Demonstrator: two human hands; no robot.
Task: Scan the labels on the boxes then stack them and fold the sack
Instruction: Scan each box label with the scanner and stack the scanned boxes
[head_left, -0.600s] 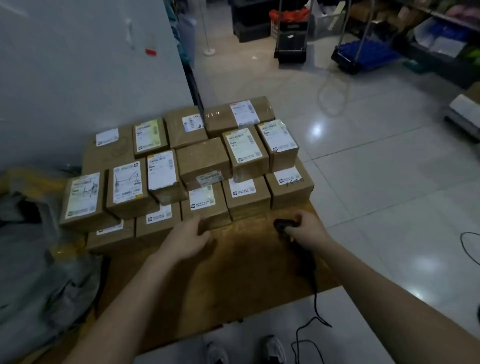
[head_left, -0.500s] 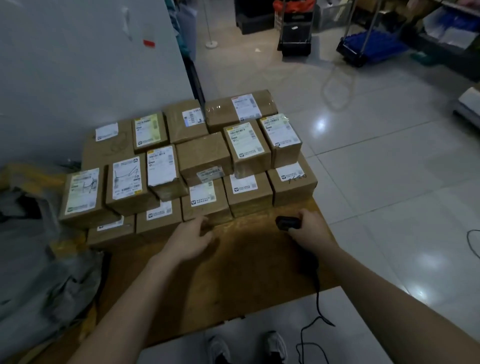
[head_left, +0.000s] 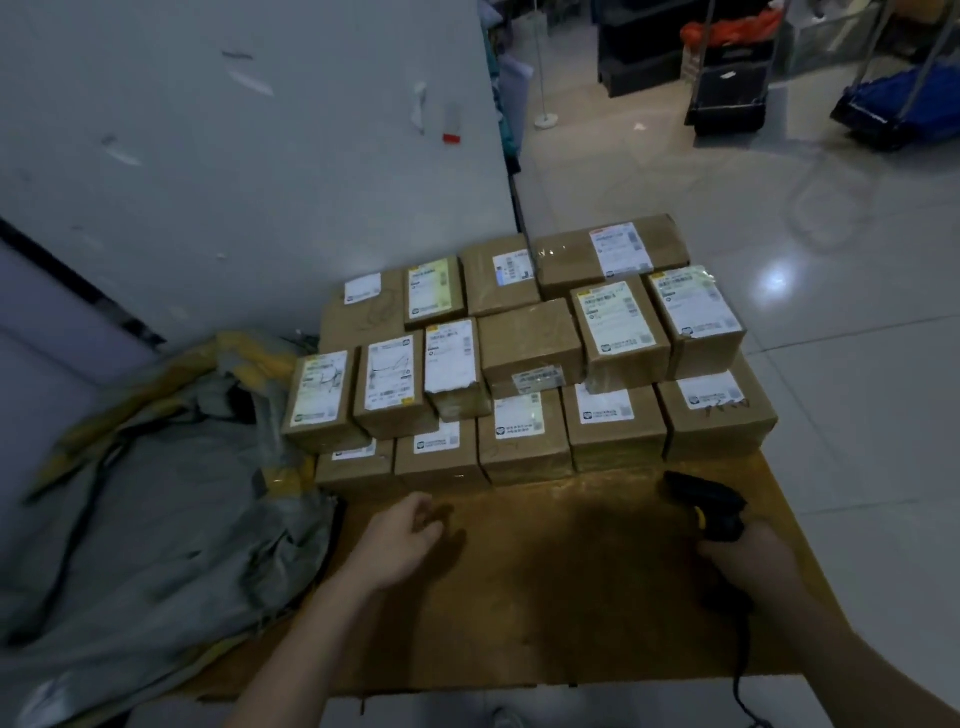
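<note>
Taped, white-labelled brown boxes (head_left: 530, 343) are stacked two-high. Before them: scanner (head_left: 709, 506) gripped by right hand (head_left: 748, 558); left hand (head_left: 400, 540) slack, empty.

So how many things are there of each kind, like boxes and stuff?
Brown boxes that show: 15
Black scanner: 1
Grey sack: 1
Total: 17

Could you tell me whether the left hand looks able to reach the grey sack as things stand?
Probably yes: the left hand holds nothing, and the grey sack lies close on its left with nothing between them. The right hand grips the scanner.
</note>
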